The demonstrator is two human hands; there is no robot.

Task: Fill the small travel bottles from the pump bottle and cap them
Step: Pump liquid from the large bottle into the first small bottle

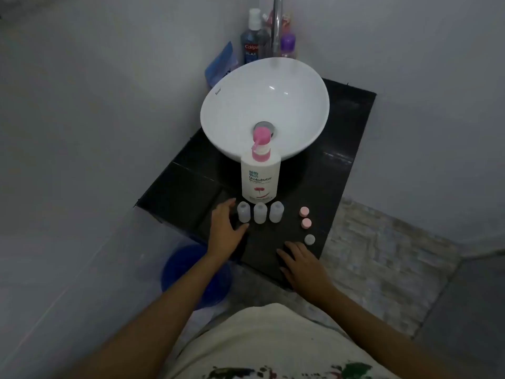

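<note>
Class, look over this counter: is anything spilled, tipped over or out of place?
Nothing stands out. The three travel bottles stand upright and uncapped before the pump bottle, three caps lie in a row beside them, and no spill shows.

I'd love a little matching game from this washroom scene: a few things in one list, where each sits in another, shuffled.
Things:
1. white pump bottle with pink pump
2. three small clear travel bottles
3. two pink round caps
4. blue mouthwash bottle

Places:
A. behind the white basin, by the wall
B. in a row in front of the pump bottle
C. against the basin's near rim
D. right of the travel bottles, on the black counter

Pairs: 1-C, 2-B, 3-D, 4-A
</note>
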